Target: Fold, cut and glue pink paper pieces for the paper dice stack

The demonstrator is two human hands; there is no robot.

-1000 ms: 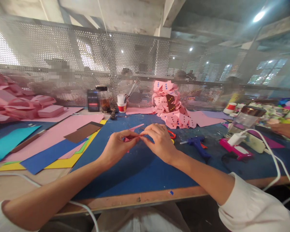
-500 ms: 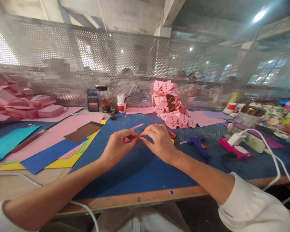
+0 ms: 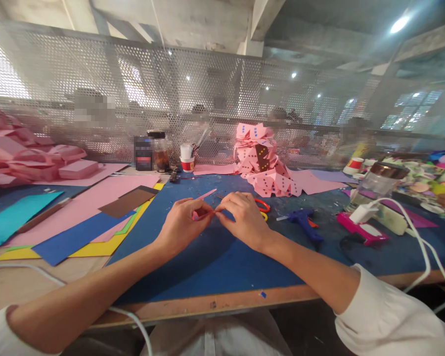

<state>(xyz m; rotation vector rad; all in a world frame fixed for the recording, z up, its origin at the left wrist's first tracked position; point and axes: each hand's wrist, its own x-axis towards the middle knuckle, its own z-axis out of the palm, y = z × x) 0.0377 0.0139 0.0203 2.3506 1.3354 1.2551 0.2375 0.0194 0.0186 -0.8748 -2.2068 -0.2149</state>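
While the left hand grips pink paper, the right hand pinches its end.
Both grips: closed, left of glue gun.

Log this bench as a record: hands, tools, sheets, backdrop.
Left hand: pinching pink paper
Right hand: thumb and forefinger at the left hand's fingertips; grip too small to tell
Tools: blue glue gun, right of the hands; scissors, partly hidden by the right hand
Sheets: blue sheet and brown sheet, left of the hands
Behind: dotted pink stack
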